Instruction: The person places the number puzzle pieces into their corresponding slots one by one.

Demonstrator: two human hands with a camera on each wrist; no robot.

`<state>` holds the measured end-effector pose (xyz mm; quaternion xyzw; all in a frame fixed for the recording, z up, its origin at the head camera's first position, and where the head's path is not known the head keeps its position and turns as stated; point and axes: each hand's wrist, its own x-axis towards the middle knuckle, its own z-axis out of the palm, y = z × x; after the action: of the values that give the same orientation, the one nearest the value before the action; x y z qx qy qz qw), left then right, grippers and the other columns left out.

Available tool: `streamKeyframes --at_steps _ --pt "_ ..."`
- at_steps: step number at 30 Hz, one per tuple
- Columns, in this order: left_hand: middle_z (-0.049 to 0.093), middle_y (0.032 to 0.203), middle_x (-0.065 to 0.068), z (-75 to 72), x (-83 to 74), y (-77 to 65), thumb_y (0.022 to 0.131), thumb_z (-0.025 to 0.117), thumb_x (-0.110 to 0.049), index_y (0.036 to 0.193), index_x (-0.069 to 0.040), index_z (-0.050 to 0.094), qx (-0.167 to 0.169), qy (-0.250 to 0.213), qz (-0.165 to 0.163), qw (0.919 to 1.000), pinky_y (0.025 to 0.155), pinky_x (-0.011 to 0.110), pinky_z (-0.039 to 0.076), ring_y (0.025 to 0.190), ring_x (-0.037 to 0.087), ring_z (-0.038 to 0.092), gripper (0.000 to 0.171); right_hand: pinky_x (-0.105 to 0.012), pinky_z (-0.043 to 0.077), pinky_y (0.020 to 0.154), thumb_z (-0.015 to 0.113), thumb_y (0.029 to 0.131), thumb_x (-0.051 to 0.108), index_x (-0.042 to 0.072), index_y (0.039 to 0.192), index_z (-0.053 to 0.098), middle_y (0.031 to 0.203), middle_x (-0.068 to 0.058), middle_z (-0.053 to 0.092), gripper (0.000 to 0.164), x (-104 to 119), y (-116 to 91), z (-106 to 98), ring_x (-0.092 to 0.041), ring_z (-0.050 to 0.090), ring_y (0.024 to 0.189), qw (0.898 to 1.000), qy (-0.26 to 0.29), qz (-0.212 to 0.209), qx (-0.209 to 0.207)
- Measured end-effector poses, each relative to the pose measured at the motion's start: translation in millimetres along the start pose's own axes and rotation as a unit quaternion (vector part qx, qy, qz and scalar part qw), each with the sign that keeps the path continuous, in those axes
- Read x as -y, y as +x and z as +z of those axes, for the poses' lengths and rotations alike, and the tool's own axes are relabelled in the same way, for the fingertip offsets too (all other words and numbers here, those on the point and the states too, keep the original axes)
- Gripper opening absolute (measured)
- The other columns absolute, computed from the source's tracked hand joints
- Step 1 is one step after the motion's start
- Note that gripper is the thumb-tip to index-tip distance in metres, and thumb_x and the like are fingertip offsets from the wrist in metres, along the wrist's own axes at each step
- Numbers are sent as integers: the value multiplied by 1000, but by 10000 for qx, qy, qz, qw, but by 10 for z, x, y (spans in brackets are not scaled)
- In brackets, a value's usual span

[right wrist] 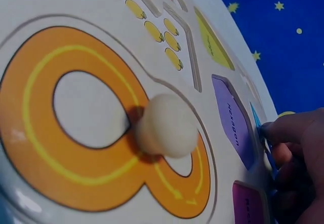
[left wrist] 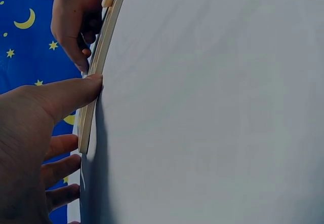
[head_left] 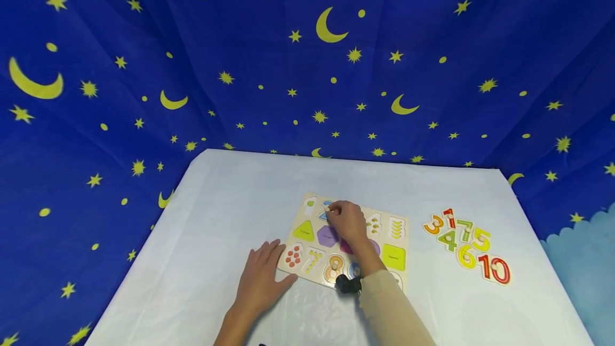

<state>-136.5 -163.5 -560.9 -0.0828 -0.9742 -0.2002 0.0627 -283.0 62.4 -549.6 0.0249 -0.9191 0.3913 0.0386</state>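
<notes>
My right hand [head_left: 349, 223] pinches a blue number 2 puzzle piece [head_left: 324, 212] at the far side of the wooden peg puzzle board [head_left: 385, 226]. In the right wrist view its fingertips meet the blue piece just beyond the purple hexagon [right wrist: 231, 117]. The left hand [head_left: 261, 280] lies at the board's near left corner with fingers spread. Its thumb [left wrist: 76, 93] touches the board's edge in the left wrist view. An orange number 8 piece [head_left: 333, 268] with a round knob [right wrist: 169, 125] sits in the near row. Beside it, a blue piece [head_left: 354, 269] is partly hidden by the right wrist camera.
Several loose number pieces lie right of the board, among them a red 10 [head_left: 495, 269], a yellow 6 [head_left: 466, 256] and an orange 3 [head_left: 434, 224]. A white cloth covers the table [head_left: 230, 191]. A blue star-patterned curtain [head_left: 278, 57] hangs behind it.
</notes>
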Motion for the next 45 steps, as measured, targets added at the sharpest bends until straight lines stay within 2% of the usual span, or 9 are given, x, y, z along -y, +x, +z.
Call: streamKeyframes --at_steps 8,14,23,31,35,45 --pt "45 144 7 -3 -23 10 78 72 -53 135 -10 53 76 -46 -73 9999 113 55 17 136 32 33 75 -29 42 54 72 80 23 13 96 75 70 7 57 19 -14 -25 -46 -12 51 60 10000 29 -33 61" --pt "44 145 7 -15 -25 8 78 72 -53 136 -10 52 131 -101 -148 9998 114 54 15 137 32 32 76 -30 42 56 72 79 22 13 95 75 71 8 57 18 -36 -83 -121 -12 51 61 9997 80 -219 -2" --pt "45 144 7 -13 -5 4 77 74 -51 135 -10 53 15 -153 -191 9997 114 54 16 136 32 33 75 -30 47 62 73 82 22 13 97 74 75 8 59 18 -131 -178 -288 -12 54 66 9987 107 -504 14" --pt "44 144 7 -21 -27 14 77 73 -52 135 -9 52 100 -129 -157 9997 114 53 16 136 32 33 75 -31 44 60 72 84 22 13 98 74 73 6 57 18 -304 -271 -508 -12 53 66 9985 -226 -401 -310" --pt "44 144 7 -33 -30 25 77 73 -52 135 -10 52 127 -113 -136 9998 114 53 16 136 32 33 75 -31 45 60 73 83 19 11 98 73 74 5 58 17 -399 -316 -621 -14 53 66 9979 -229 -428 -440" --pt "47 142 8 9 -11 26 75 75 -50 133 -9 55 -80 -87 -63 9999 112 54 20 134 33 36 74 -32 43 63 72 85 23 12 96 72 77 2 60 16 -697 -424 -903 -16 53 68 9979 -219 4 -615"
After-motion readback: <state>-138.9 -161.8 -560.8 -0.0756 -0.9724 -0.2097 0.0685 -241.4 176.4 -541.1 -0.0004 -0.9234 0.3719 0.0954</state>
